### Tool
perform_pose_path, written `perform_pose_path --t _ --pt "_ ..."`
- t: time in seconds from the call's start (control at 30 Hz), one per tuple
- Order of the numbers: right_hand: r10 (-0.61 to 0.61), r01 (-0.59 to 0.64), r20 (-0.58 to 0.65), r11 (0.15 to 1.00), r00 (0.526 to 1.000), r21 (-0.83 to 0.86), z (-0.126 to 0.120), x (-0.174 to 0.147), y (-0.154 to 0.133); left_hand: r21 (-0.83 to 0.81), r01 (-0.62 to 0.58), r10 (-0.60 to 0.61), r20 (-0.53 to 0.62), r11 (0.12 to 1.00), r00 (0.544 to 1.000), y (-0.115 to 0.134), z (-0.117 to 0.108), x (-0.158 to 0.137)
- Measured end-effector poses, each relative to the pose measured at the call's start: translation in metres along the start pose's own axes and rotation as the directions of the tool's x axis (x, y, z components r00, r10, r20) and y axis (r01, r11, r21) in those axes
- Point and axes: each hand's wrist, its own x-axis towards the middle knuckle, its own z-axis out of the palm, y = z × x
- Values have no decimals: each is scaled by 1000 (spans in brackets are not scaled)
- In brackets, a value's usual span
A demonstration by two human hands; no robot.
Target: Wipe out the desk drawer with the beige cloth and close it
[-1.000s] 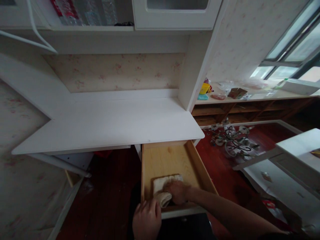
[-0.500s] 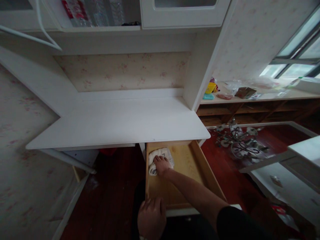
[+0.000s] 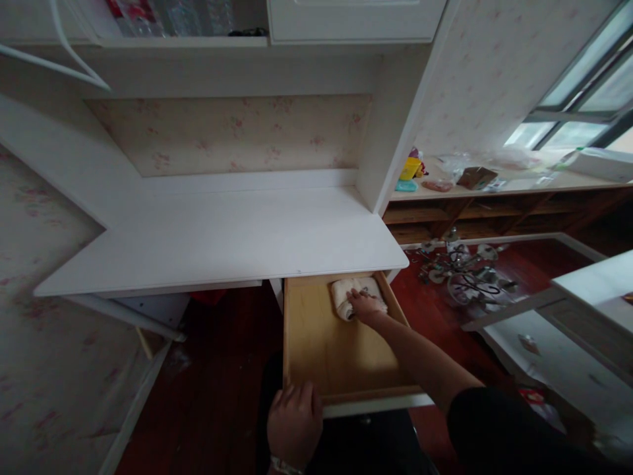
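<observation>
**Drawer wipe: cloth at the far right corner**

The right hand [image 3: 364, 305] presses a folded pale cloth [image 3: 346, 293] flat against the floor of the open drawer [image 3: 326, 343]; the fingers lie spread over the cloth rather than curled round it. The cloth sits at the far right of the drawer, just under the front edge of the white bench [image 3: 222, 244]. The left hand [image 3: 295, 422] rests on the near left corner of the drawer front, fingers folded over the edge in a steadying grip.

The drawer is pulled well out and holds nothing but the cloth. Its bare wooden floor shows no visible dirt, so how much of it has been wiped cannot be read from the surface; judged from the cloth's position, work is at the back edge, and the near part of the drawer may remain.

To the right of the drawer, a dark metal light fitting [image 3: 465, 277] lies on the red floor [image 3: 222, 369]. Beyond it stands a long wooden shelf [image 3: 494, 191] carrying small clutter.
</observation>
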Motion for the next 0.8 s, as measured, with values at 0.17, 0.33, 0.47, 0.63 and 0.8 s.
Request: perform_pose_path --t 0.17,0.33,0.47,0.63,0.8 --pt "-116 117 79 993 990 -1 6 -32 29 -1 -10 10 5 1000 1000 1 -1 1" --pt "-253 252 126 967 959 28 33 -85 21 -14 -2 2 4 1000 1000 0 1 -1" --pt "-322 300 196 945 926 132 40 -122 21 -18 -9 9 -26 1000 1000 -1 3 -1" --pt "-410 368 156 898 899 239 28 -127 -7 -36 -19 18 -32 999 999 -1 3 0" --pt "-577 556 53 804 815 211 27 -102 -79 -47 -25 22 -52 999 998 -1 7 -1"
